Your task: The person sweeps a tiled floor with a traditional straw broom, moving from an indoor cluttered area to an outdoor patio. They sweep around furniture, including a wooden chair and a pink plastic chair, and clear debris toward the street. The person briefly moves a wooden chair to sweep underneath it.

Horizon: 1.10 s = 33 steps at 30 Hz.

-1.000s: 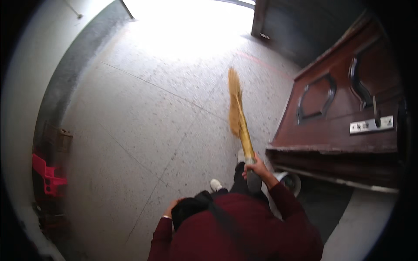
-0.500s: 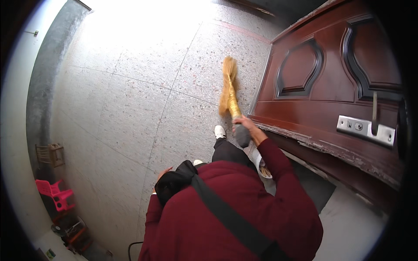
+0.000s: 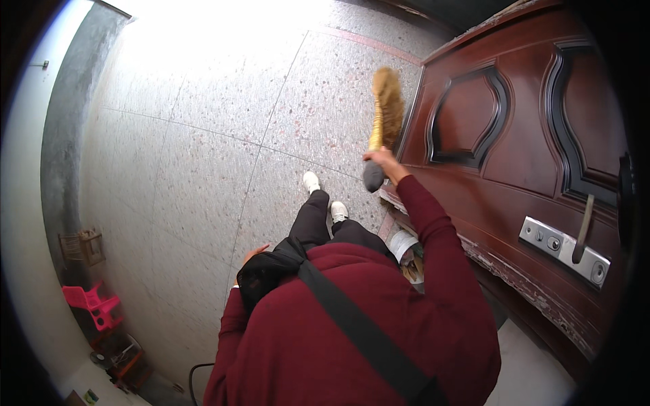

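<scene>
My right hand (image 3: pixel 384 161) is closed round the handle of a short straw broom (image 3: pixel 388 101). Its neck is bound in yellow, and a dark grey handle end sticks out below my fist. The tan bristles point away from me, beside the foot of the brown door (image 3: pixel 464 115); whether they touch the floor or the door I cannot tell. At my left side, my left hand (image 3: pixel 254 254) is partly hidden behind a black bag (image 3: pixel 267 279) on a strap. Its visible fingers are stretched out, and nothing shows in them.
A white bucket (image 3: pixel 404 245) with things in it stands below my right arm, near the door edge. The door bears a metal lock plate (image 3: pixel 552 241) with a handle. Far left are a wooden stool (image 3: pixel 91 246), a pink plastic chair (image 3: pixel 95 303) and an orange rack (image 3: pixel 132 365).
The broom has swung right and farther away, close to the door. My feet have shifted on the floor, and more of the bucket shows. My left hand stays by the bag.
</scene>
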{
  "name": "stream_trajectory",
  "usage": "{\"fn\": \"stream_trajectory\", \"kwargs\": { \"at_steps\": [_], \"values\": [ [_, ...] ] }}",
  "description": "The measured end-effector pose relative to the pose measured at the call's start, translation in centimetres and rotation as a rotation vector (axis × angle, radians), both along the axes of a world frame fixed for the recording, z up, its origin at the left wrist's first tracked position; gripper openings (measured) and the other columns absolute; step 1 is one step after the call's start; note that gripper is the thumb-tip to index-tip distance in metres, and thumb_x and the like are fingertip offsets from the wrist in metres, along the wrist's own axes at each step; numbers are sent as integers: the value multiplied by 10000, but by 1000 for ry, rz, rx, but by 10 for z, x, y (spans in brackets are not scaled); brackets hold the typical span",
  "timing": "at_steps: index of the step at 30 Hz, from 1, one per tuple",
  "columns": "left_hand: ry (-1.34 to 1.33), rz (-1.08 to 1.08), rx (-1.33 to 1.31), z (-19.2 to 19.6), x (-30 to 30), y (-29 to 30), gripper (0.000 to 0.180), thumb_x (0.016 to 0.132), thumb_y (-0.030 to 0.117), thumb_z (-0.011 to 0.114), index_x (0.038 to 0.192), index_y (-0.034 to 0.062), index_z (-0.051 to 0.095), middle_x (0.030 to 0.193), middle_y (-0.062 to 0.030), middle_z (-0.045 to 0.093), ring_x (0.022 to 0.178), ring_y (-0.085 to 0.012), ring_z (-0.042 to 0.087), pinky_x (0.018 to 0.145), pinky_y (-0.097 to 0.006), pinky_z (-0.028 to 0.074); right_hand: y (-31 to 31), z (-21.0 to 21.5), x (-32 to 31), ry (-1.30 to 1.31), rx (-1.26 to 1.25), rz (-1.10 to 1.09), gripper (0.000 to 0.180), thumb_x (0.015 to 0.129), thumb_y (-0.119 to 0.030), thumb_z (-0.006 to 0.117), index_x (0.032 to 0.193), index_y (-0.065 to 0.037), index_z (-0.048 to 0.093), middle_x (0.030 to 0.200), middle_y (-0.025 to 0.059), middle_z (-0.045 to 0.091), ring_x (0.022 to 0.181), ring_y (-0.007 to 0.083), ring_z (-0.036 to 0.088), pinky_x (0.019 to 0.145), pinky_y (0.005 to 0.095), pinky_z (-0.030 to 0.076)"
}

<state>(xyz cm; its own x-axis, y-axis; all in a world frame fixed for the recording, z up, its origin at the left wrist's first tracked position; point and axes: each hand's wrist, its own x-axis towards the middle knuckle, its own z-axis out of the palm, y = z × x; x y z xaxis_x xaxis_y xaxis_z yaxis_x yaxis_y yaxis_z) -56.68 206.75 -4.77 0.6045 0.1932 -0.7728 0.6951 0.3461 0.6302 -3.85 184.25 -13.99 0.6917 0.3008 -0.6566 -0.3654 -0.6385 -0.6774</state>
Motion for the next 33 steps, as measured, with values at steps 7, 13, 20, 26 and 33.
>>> {"fn": "stream_trajectory", "kwargs": {
  "at_steps": [7, 13, 20, 26, 33],
  "values": [
    [0, 80, -17, 2, 29, 55, 449, 771, 100, 599, 1196, 67, 456, 1061, -155, 513, 934, -184, 522, 784, -288, 436, 152, 118, -63, 241, 156, 347, 631, 513, -147, 714, 1068, 13, 459, 826, 112, 572, 751, 177, 554, 647, 281, 455],
    [-35, 5, 61, 16, 123, 139, 448, 772, 84, 590, 1197, 55, 450, 1049, -151, 517, 913, -182, 532, 773, -282, 443, 170, 128, 21, 569, 559, 245, 752, 575, -77, 694, 1248, -35, 360, 800, 89, 575, 631, 123, 550, 553, 249, 471],
    [-80, -155, 176, 35, 252, 214, 447, 774, 66, 580, 1198, 41, 444, 1035, -145, 522, 888, -179, 543, 761, -276, 452, 148, 200, 82, 140, 372, -80, 847, 646, 2, 626, 1335, -58, 137, 693, 92, 548, 474, 152, 540, 397, 279, 452],
    [-169, -124, 23, 35, 334, 240, 471, 754, 52, 601, 1197, 35, 443, 1000, -123, 532, 870, -169, 547, 750, -277, 456, 127, 144, 173, 46, 234, -425, 723, 633, 6, 603, 1245, -11, 218, 700, 100, 529, 457, 195, 541, 389, 306, 470],
    [-102, -121, -60, 10, 427, 255, 447, 768, 72, 595, 1192, 51, 455, 980, -112, 544, 872, -166, 548, 749, -276, 454, 117, 132, 298, 477, 386, -524, 453, 647, -20, 613, 1038, -18, 384, 618, 109, 530, 455, 222, 544, 432, 356, 466]
  ]
}}
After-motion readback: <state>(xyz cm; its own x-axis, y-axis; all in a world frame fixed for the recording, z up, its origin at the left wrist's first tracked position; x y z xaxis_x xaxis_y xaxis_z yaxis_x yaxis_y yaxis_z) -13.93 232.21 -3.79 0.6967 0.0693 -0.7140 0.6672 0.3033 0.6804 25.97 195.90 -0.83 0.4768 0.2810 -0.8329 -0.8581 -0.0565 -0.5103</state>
